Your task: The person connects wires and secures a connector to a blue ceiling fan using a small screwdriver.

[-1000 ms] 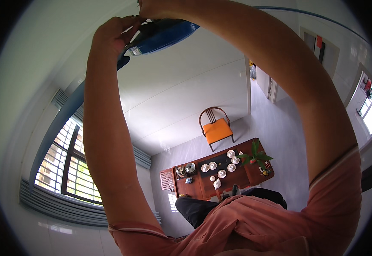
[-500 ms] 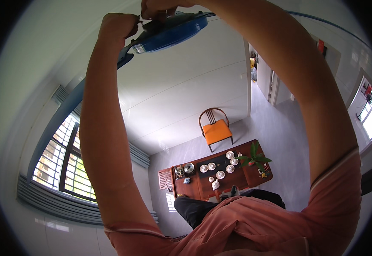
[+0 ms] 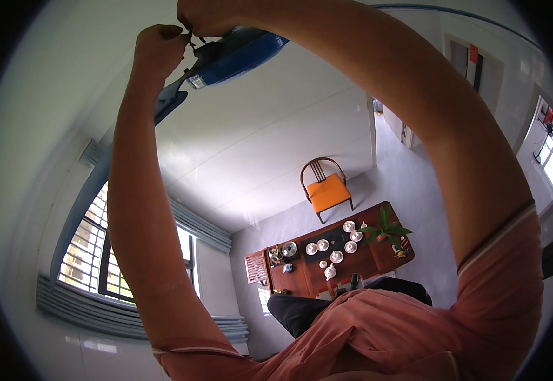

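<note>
Blue and shiny, the round body of the fan [image 3: 245,60] hangs overhead, between eleven and twelve o'clock in my view. At its end toward ten o'clock, near the pale label [image 3: 196,82], I see a thin piece [image 3: 192,43], dark and a little reddish; it is too small for me to say if it is wire or something else.

From my distant seat I see the left hand [image 3: 159,51] at eleven o'clock, its fingers curled and closed on this thin piece. The right hand [image 3: 210,16] is just beside, toward one o'clock from it, and partly cut by the upper edge. Its fingertips are bent toward the same piece, but I cannot tell if they grip it.

A blue blade [image 3: 170,108] passes behind the left forearm toward eight o'clock, in front of the window [image 3: 86,251]. Whether it touches the arm, I cannot tell.

Far below, at three o'clock, is the orange chair [image 3: 328,193]; at four, the brown table [image 3: 364,260] with white cups [image 3: 335,256] and a plant [image 3: 384,230].

In my judgement, the thin piece could slip and fall, because the fingertips have little to hold and raised arms become tired. Also the forearm could knock the blade and pull the work aside.
</note>
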Available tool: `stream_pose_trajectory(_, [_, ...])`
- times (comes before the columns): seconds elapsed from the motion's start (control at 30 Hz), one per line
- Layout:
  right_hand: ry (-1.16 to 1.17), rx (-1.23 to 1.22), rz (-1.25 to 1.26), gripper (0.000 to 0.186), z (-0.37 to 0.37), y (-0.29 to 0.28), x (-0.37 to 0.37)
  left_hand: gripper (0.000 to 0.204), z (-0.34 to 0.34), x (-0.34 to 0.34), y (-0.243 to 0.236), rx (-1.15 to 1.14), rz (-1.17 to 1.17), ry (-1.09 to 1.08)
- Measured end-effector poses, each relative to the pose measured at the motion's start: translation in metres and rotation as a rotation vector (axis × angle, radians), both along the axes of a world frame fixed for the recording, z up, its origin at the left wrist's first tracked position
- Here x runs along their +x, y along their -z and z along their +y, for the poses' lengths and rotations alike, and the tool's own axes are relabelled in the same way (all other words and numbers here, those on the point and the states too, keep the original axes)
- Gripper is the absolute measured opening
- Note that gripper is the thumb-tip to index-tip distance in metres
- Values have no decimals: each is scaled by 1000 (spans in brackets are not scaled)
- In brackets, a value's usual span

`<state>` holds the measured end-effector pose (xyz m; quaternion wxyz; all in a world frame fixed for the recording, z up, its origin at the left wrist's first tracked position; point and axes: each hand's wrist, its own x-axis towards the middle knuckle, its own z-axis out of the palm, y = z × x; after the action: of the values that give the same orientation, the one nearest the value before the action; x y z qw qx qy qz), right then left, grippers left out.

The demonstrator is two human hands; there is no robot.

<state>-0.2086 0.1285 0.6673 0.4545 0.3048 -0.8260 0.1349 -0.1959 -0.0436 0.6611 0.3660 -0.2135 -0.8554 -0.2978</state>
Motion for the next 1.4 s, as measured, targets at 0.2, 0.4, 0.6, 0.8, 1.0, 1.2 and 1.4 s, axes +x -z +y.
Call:
stream_pose_trajectory(0.2, [-54,130,101,14,-3,0,2,24,-1,7,-15,-217,-33,-161])
stream_pose_trajectory(0.4, [-24,226,135,15,-4,6,8,24,3,17,-1,-240,13,-255])
stream_pose_trajectory(0.6, [-43,228,157,15,2,6,9,23,19,19,25,-423,415,-560])
stream_pose_trajectory(0.8, [-33,206,178,20,-3,-7,2,22,15,35,17,-415,343,-509])
stream_pose_trajectory(1.0, [38,244,63,20,-1,-8,14,18,18,57,41,-520,466,-562])
stream_pose_trajectory(1.2, [-44,144,184,17,-6,2,-7,23,12,58,37,-403,289,-324])
stream_pose_trajectory(1.4, [-16,128,159,15,4,-1,-10,28,13,60,16,100,-185,-15])
